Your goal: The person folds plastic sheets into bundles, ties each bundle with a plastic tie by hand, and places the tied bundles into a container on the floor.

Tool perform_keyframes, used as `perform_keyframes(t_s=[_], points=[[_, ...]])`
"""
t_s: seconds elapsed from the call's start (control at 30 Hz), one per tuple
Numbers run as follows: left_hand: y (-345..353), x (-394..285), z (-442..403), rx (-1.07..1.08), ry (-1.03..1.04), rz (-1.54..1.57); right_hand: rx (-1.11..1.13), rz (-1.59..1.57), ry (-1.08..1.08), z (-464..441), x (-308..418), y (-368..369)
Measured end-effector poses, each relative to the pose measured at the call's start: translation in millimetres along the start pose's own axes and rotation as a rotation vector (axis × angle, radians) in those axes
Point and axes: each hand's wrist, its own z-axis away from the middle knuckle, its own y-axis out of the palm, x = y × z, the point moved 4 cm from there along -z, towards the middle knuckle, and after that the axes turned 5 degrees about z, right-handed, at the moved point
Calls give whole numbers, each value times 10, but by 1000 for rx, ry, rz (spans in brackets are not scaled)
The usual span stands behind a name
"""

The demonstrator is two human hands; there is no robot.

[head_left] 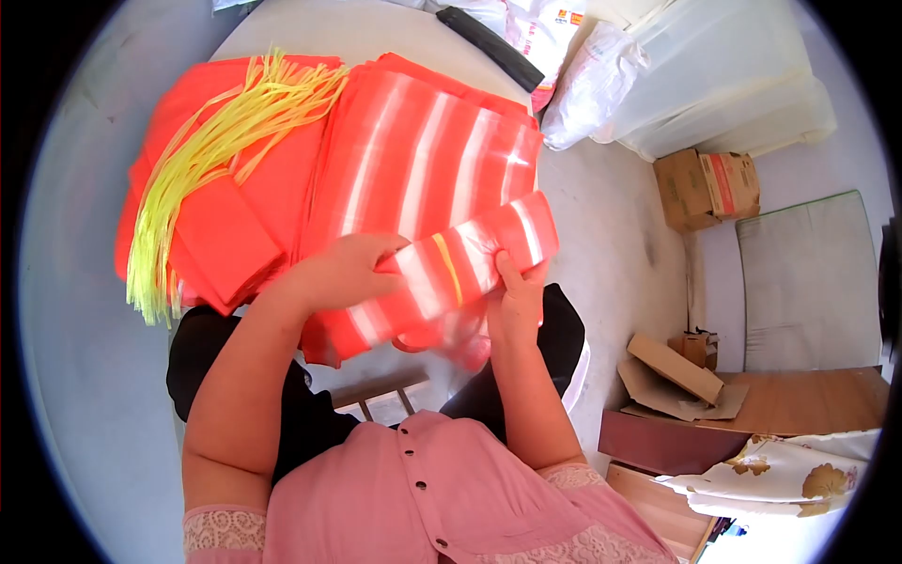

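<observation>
While a loose bundle of yellow strips [169, 216] drapes over the plain orange-red material [230, 221] at the far left, a seated person in a pink button-front shirt [376, 489] bends both bare hands to a folded striped length [423, 291] of the same orange-red. Beside the yellow strips, the left hand [352, 268] reaches across the near part of the pile, its fingers closed together on the length's upper edge. Just beyond, a broad stack of striped sheets [423, 141], orange-red banded with white, lies on a pale surface [310, 23]. The folded length slants between the two hands at the stack's near edge, above the person's lap, a thin yellow line [449, 268] crossing one of its white bands. Past the stack, a black bar [489, 47] lies at an angle. At the length's right end, the right hand [519, 301] grips it, thumb pressed flat on the face; the other fingers are mostly hidden from where I stand, and I cannot tell how they sit. Further right come a stuffed white bag [592, 85], a cardboard box [705, 188], opened cardboard [672, 381] on a brown panel [799, 399] and, lower down, a flower-patterned cloth [789, 475].
</observation>
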Motion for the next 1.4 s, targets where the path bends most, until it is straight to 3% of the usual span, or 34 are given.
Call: perform_keyframes(t_s=[0.13, 0.2, 0.27, 0.37, 0.43, 0.53, 0.63, 0.73, 0.93, 1.17, 1.23, 1.4], points=[[-200, -57, -14, -385, 34, -356, -241, 175, -29, 78, 64, -489], [-218, -150, -2, -541, 117, -530, -292, 460, -170, 110, 191, -659], [-146, -194, -12, -604, 283, -642, -167, 708, -309, 74, 240, -609], [154, -72, -115, -605, 521, -613, 260, 1018, -505, -14, 295, -354], [288, -55, -152, -616, 559, -711, 420, 1235, -720, -64, 365, 53], [322, -18, -195, -617, 521, -748, 494, 1263, -852, -219, 306, 450], [283, 31, -221, -615, 430, -762, 578, 1352, -805, -462, 148, 566], [251, 27, -223, -606, 364, -780, 777, 1454, -506, -639, 54, 603], [210, 139, -277, -629, 321, -707, 786, 1528, -382, -720, 24, 605], [162, 164, -223, -687, 193, -697, 675, 1557, -372, -808, -40, 526], [139, 160, -204, -686, 193, -722, 609, 1587, -311, -817, 4, 551], [118, 201, -196, -673, 218, -720, 463, 1588, -393, -921, -38, 400]])
